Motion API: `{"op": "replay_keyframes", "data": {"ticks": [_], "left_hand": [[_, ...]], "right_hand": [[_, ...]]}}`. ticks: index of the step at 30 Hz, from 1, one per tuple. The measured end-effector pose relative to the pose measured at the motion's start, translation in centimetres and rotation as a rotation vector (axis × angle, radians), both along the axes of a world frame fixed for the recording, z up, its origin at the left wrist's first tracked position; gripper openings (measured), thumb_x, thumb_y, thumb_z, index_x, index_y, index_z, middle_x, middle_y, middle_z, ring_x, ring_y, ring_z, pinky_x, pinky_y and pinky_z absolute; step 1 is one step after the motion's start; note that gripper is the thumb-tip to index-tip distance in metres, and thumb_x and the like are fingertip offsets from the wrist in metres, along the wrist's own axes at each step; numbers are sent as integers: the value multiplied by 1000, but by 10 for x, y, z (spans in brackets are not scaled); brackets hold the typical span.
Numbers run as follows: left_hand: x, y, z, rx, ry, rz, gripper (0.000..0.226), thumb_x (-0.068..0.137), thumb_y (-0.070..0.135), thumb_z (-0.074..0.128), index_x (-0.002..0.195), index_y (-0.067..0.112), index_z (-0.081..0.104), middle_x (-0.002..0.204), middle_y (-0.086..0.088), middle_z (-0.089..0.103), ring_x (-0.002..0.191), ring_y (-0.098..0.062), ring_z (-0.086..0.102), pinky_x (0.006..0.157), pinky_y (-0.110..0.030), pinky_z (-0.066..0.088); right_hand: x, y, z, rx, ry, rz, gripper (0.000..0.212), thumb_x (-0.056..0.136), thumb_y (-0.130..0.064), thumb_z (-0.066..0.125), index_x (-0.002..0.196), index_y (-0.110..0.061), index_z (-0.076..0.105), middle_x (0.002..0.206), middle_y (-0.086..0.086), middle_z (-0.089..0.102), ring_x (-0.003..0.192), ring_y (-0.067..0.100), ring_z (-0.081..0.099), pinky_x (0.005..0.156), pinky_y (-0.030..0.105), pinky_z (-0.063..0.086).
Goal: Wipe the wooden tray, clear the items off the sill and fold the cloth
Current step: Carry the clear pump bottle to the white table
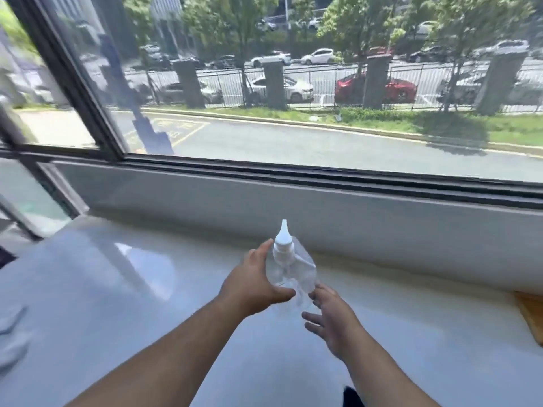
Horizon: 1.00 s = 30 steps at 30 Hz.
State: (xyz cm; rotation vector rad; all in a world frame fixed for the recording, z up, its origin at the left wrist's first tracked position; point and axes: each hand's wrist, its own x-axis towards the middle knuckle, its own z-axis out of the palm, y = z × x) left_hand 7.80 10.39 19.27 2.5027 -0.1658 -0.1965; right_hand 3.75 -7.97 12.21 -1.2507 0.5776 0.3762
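**Clear bottle held over a white window sill**

A clear plastic bottle (289,267) with a white pointed nozzle cap stands upright between my two hands, above the middle of the glossy white sill (123,289). My left hand (255,282) is wrapped partway around the bottle's left side, thumb across the front near its base and fingers reaching up behind the neck. My right hand (330,315) is open with fingers spread, its fingertips just at the bottle's lower right edge; I cannot tell whether they actually touch it, nor whether the bottle's base rests on the sill. A corner of the wooden tray (531,314) shows at the far right edge of the sill, well apart from the bottle. At the far left edge lies something pale and blurred (11,333) that I cannot identify. Behind the sill a low grey wall rises to a dark-framed window (323,168). Through the glass I see a paved road, a grass verge, a railing fence with stone pillars, trees and parked cars in sunlight.
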Motion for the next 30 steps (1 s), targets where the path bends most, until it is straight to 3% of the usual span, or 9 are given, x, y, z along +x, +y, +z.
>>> {"op": "replay_keyframes", "data": {"ticks": [3, 8, 14, 17, 21, 24, 30], "left_hand": [[-60, 119, 19, -29, -40, 149, 95, 53, 60, 78, 137, 66, 34, 124, 17, 57, 93, -5, 65, 71, -32, 57], [-183, 308, 28, 18, -90, 380, 113, 53, 67, 76, 152, 59, 21, 152, 15, 46, 121, -14, 60, 87, -37, 55], [-334, 491, 26, 34, -96, 672, 118, 54, 68, 77, 154, 59, 15, 160, 17, 39, 127, -14, 57, 80, -31, 48], [-405, 555, 32, 50, -93, 800, 119, 53, 70, 77, 153, 60, 14, 158, 16, 40, 119, -13, 59, 78, -30, 50], [-483, 624, 38, 70, -103, 969, 121, 51, 73, 75, 155, 57, 13, 159, 15, 39, 126, -16, 57, 88, -34, 52], [-527, 665, 39, 81, -122, 1077, 120, 52, 73, 75, 154, 58, 13, 159, 14, 39, 126, -16, 58, 87, -33, 50], [-589, 745, 38, 140, -119, 1245, 119, 51, 75, 74, 152, 61, 14, 155, 13, 42, 116, -16, 62, 80, -32, 48]], "right_hand": [[-25, 112, 22, -23, -29, 190, 30, 99, -25, 53, 124, -37, 62, 123, -8, 57, 110, 32, 67, 103, 47, 55], [-98, 303, 46, -67, -48, 463, 34, 100, -26, 52, 132, -31, 60, 131, 3, 54, 110, 35, 68, 104, 51, 55], [-205, 503, 52, -38, -77, 780, 32, 87, -25, 57, 114, -35, 71, 126, -2, 58, 111, 37, 68, 95, 43, 56], [-252, 580, 54, -20, -71, 905, 35, 88, -25, 57, 117, -40, 70, 124, -7, 60, 108, 34, 71, 94, 43, 59], [-301, 667, 64, 14, -82, 1041, 34, 76, -31, 62, 106, -42, 73, 115, -8, 63, 106, 34, 73, 89, 41, 61], [-331, 725, 68, 37, -77, 1148, 39, 71, -31, 60, 107, -39, 72, 117, -7, 64, 106, 34, 73, 86, 41, 61], [-378, 835, 60, 61, -77, 1324, 35, 81, -29, 58, 112, -40, 71, 119, -10, 62, 107, 33, 72, 87, 40, 61]]}}
